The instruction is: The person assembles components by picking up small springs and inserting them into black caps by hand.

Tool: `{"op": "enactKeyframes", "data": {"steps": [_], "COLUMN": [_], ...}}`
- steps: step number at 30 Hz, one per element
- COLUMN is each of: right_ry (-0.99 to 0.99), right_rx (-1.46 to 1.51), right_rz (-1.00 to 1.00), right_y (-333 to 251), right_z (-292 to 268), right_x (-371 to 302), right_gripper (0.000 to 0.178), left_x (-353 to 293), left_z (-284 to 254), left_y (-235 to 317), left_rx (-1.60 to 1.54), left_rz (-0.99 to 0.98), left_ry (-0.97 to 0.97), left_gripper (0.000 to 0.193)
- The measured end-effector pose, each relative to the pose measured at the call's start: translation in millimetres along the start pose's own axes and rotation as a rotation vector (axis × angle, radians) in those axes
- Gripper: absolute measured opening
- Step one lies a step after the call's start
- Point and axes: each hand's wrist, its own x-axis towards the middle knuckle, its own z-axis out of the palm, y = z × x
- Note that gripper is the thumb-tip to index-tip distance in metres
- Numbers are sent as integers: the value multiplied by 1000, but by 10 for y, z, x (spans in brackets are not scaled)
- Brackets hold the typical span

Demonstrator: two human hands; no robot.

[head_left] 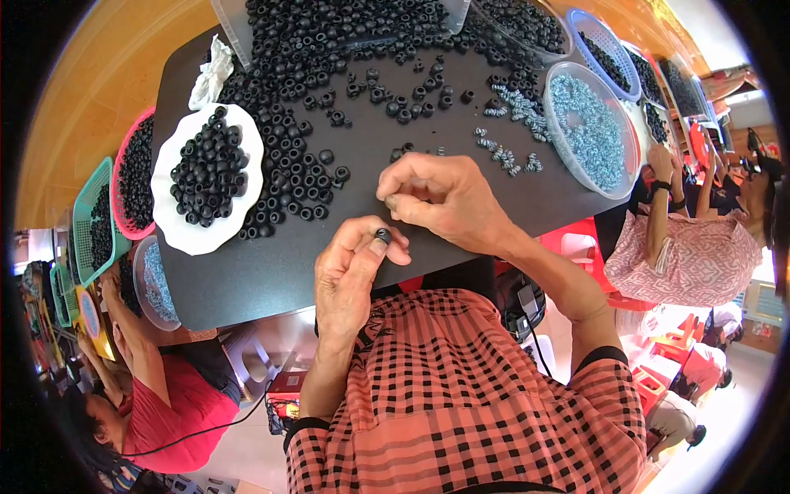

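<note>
Between the thumb and fingers of my left hand is a small black hollow plastic piece, round like a bead, its opening facing up. Just above and to the right, my right hand is closed in a pinch, thumb against fingertips. Whatever those fingertips hold, if anything, is hidden. Both hands hover over the near edge of the dark table. Many similar black pieces lie loose to the left and beyond. Small metal coil springs are scattered on the right, beside a clear round tub full of them.
A white scalloped plate heaped with black pieces sits at left, near a crumpled white cloth. A clear bin of black pieces stands at the far side. Co-workers sit left, in a red shirt, and right, in a patterned top.
</note>
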Motion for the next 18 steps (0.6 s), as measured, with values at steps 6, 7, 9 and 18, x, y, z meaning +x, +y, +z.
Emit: {"op": "enactKeyframes", "data": {"steps": [6,7,9,18], "right_ry": [-8,-6,-49,-3], "right_rx": [172,176,87,189], "right_rz": [-223,-223,-273,-123], "right_y": [61,70,86,65], "right_z": [57,46,17,20], "right_x": [-142,-151,-175,-225], "right_gripper": [10,10,18,11], "left_x": [-15,-20,-23,-29], "left_z": [74,80,97,208], "left_y": [19,25,41,64], "left_rx": [179,216,256,404], "left_rz": [17,5,-9,34], "left_ry": [79,86,92,102], "left_gripper": [18,19,20,19]}}
